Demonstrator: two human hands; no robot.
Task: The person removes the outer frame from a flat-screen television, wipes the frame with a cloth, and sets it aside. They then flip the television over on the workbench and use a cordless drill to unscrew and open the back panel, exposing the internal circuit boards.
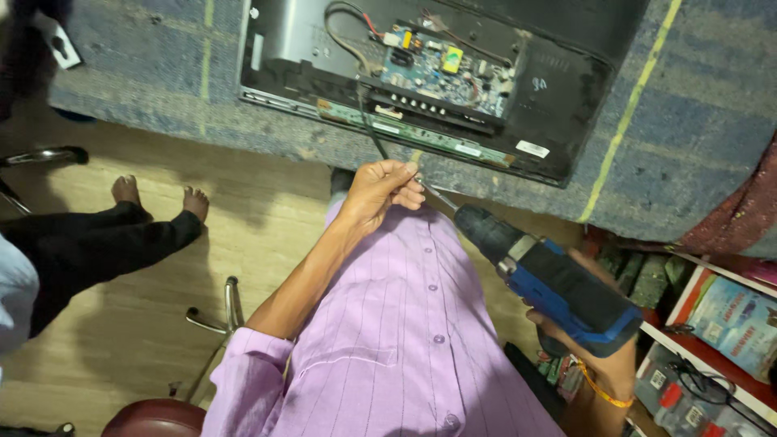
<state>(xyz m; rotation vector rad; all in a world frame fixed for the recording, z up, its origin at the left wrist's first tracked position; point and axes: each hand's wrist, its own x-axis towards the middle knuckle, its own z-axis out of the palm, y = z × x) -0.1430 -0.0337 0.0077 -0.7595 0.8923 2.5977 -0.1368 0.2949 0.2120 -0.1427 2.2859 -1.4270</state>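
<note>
Far left of our hands, another person's bare feet [160, 197] & dark trouser legs rest on the wooden floor [121, 324], well apart from us. Nearer, below our left forearm, a chrome chair frame [227, 311].

Our left hand [376, 193] is up in front of the purple shirt [388, 340], fingers pinched shut on the driver bit [437, 197] at its tip. The bit runs down-right into the cordless drill [550, 279] (blue & black body), which our right hand [603, 356] grips round the handle, mostly hidden under the tool. Hands apart, joined only by the drill.

Just above the left hand, on the blue-grey cloth-covered tabletop [688, 121], lies an opened flat-panel TV [421, 81] w/ its circuit board [441, 69] exposed. Right of the right hand, shelves [720, 340] w/ boxes & small parts.
</note>
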